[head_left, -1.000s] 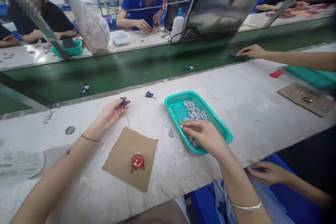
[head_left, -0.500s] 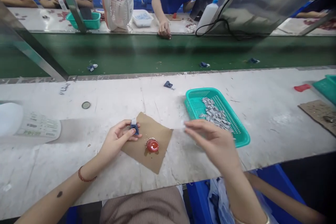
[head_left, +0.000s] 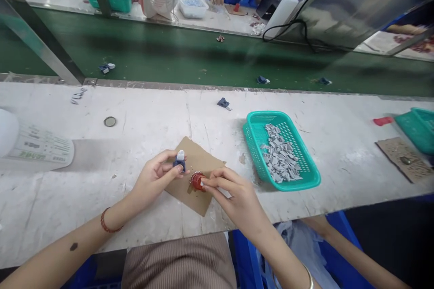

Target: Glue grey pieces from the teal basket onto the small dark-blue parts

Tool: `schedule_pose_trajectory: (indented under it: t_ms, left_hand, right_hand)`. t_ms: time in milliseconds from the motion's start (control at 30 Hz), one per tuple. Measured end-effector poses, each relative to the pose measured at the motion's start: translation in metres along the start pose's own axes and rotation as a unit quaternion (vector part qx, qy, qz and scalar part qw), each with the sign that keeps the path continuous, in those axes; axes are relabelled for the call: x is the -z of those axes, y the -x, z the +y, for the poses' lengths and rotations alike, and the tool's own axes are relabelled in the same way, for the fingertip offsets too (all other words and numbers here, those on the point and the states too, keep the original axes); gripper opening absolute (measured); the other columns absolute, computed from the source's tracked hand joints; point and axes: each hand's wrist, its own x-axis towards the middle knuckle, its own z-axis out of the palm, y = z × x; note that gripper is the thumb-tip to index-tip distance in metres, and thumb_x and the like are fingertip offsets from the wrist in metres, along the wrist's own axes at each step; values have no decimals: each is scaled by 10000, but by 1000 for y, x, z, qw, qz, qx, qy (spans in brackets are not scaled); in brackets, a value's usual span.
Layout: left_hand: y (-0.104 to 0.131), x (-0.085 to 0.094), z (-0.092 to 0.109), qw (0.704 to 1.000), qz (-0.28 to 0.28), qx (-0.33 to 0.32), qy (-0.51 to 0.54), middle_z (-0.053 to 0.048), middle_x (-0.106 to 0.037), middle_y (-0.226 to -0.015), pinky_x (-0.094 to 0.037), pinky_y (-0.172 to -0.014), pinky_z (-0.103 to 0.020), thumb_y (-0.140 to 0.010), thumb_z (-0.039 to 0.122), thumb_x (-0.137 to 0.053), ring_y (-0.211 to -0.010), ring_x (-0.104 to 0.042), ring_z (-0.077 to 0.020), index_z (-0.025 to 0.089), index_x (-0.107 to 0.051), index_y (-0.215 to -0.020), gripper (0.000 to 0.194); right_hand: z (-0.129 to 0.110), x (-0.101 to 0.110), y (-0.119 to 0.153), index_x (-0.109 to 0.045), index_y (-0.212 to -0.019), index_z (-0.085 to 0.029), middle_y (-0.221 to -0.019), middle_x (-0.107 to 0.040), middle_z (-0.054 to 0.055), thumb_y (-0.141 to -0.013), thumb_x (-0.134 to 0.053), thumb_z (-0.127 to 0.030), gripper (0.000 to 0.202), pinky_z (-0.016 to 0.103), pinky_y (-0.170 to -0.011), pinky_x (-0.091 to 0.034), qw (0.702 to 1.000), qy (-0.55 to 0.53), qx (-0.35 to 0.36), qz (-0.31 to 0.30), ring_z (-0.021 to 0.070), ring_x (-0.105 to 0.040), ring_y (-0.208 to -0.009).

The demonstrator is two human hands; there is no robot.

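Note:
My left hand (head_left: 156, 175) is closed on a small dark blue piece with a pale grey part (head_left: 180, 161), held up above the left side of a brown cardboard sheet (head_left: 188, 198). My right hand (head_left: 233, 192) pinches a small pale grey piece (head_left: 202, 182) at a little red pot (head_left: 195, 179) on the cardboard. The pot's right side is partly hidden by my right fingertips. To the right stands a green basket (head_left: 256, 158) with many loose grey pieces (head_left: 281, 156) in it.
A dark blue piece (head_left: 223, 102) lies behind the cardboard. A bottle cap (head_left: 109, 121) and a large white container (head_left: 44, 140) are at left. More blue pieces lie on the green belt (head_left: 162, 58). Another person's forearm (head_left: 352, 244) reaches in at lower right.
My right hand has moved left from beside the basket to the red pot. My left hand still holds the blue piece. The co-worker opposite has let a small brown item go on the belt.

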Motion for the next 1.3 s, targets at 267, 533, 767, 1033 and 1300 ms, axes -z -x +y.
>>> schedule_pose_trajectory:
  t_ms: [267,533,767,1033,1300]
  left_hand:
    - [1,-2,-6,1000,1,7,-16,-64,-719,-1079,-590,-761,-271,-854,306,-685,-814,-703,-154,184,-674,-1059,238]
    - [2,-5,-4,1000,10,16,-10,-67,-732,-1064,-586,-792,-300,-836,278,-691,-921,-703,-199,184,-689,-993,182]
    - [2,-6,-3,1000,8,22,9,-57,-722,-1031,-565,-806,-272,-809,242,-723,-881,-690,-162,177,-658,-940,160]
    - [8,-10,2,999,-8,38,31,-35,-733,-895,-582,-718,-269,-798,264,-743,-755,-702,-153,177,-624,-883,171]
    - [17,-14,9,997,-22,17,69,-34,-759,-828,-590,-739,-294,-811,276,-745,-770,-733,-183,187,-628,-886,165]
  right_hand:
    - [-5,-2,-2,-710,-919,-203,-866,-639,53,-955,-553,-179,164,297,-723,-541,1000,13,-8,-22,170,-638,-824]
    - [-5,-1,-1,-704,-910,-216,-863,-641,59,-957,-539,-187,174,315,-722,-540,1000,18,-10,-24,181,-637,-825]
    - [-6,1,-1,-722,-903,-218,-857,-638,62,-953,-556,-221,173,323,-730,-532,1000,-2,-22,-22,184,-629,-821]
    - [-8,9,-11,-773,-820,-225,-864,-728,47,-744,-800,-377,172,327,-730,-550,916,-323,-233,46,183,-668,-794]
    - [-28,-5,-26,-780,-776,-220,-746,-717,20,-658,-857,-372,208,264,-629,-518,844,-446,-296,34,135,-622,-669]
